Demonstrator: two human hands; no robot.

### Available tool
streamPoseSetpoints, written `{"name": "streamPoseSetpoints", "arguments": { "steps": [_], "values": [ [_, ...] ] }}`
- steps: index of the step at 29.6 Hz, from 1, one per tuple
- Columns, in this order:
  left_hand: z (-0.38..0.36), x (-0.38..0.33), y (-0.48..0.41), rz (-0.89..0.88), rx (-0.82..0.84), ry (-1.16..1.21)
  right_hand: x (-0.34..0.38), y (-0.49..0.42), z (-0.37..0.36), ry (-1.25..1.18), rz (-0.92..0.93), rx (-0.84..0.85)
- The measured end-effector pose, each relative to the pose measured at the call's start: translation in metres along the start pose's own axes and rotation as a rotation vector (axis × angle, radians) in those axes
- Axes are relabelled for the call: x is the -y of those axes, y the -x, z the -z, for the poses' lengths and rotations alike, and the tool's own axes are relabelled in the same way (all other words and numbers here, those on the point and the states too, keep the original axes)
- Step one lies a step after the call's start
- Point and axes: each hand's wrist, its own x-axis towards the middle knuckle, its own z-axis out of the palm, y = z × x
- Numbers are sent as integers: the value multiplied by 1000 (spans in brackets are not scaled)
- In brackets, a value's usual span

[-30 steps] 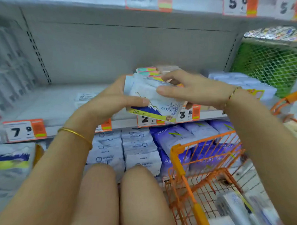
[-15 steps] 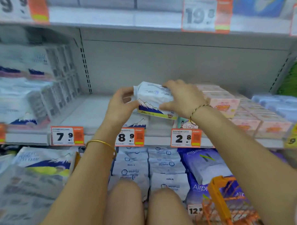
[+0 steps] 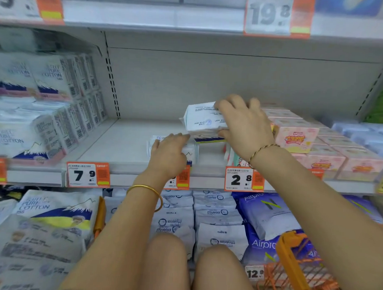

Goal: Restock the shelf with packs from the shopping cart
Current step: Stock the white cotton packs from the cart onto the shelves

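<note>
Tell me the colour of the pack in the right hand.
White pack, blue-and-yellow strip along its bottom edge; head view.

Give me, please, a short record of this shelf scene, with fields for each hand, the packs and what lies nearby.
Right hand: grips a white pack, held above the shelf
Left hand: rests on a second pack lying on the shelf
Right of the hands: stacked pink boxes
Cart: orange, lower right corner
Progress: held pack apparently not yet set down

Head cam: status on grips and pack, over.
Right grip holds white pack above shelf. Left grip rests on shelved pack. Pink boxes close on right.
</note>
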Motion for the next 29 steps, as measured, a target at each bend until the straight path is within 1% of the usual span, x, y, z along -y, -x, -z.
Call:
{"name": "streamPoseSetpoints", "arguments": {
  "steps": [1, 2, 7, 10, 14, 19, 22, 24, 26, 29],
  "values": [
    [-6, 3, -1, -34, 28, -119, 3, 0, -3, 38, -4, -13],
    [-10, 6, -1, -54, 29, -179, 6, 1, -7, 59, -3, -28],
    [-9, 20, -1, -4, -59, -218, 19, 5, -24, 147, 23, -149],
    [-7, 27, 0, 19, -104, -167, 25, 3, -23, 133, 14, -60],
    [-5, 32, 1, 57, -187, -62, 29, 0, -30, 119, 3, 133],
    [-4, 33, 2, 64, -187, -23, 21, -8, -41, 75, 32, 311],
    [-3, 34, 1, 72, -197, -6, 21, -8, -48, 107, 92, 425],
    [-4, 34, 2, 63, -193, -15, 22, -7, -50, 163, 114, 456],
    [-3, 34, 2, 49, -182, -19, 24, -6, -51, 191, 106, 447],
    [-4, 34, 1, 8, -160, -28, 30, -1, -54, 137, 88, 420]
  ]
}}
